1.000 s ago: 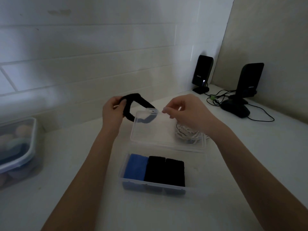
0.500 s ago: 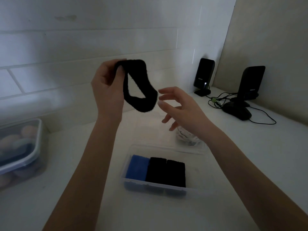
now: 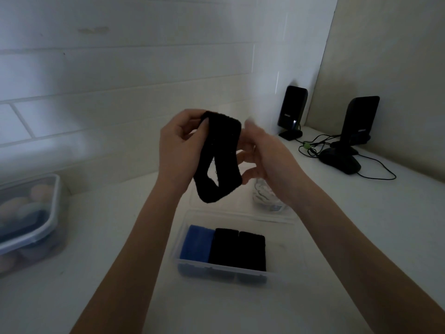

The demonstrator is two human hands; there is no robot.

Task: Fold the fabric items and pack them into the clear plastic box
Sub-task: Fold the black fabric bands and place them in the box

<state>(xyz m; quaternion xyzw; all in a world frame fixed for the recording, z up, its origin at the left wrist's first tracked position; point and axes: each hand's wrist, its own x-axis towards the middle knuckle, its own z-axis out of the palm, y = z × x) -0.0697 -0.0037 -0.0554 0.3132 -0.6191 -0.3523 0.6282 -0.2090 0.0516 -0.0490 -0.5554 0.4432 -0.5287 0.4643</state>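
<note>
Left hand (image 3: 179, 143) pinches the top of a black fabric loop (image 3: 218, 157) above the clear plastic box (image 3: 284, 239); right hand (image 3: 262, 155), at its 3 o'clock, fingers loosely spread, touches it. Folding is underway; next, flatten and double it.

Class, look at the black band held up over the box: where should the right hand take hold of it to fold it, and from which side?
Probably at the bottom bend of the black band, coming from the right. The left hand already pinches the top end, so the loop hangs open and its lower end swings free, nearest the right hand. Gripping there lets the band be flattened and doubled.
</note>
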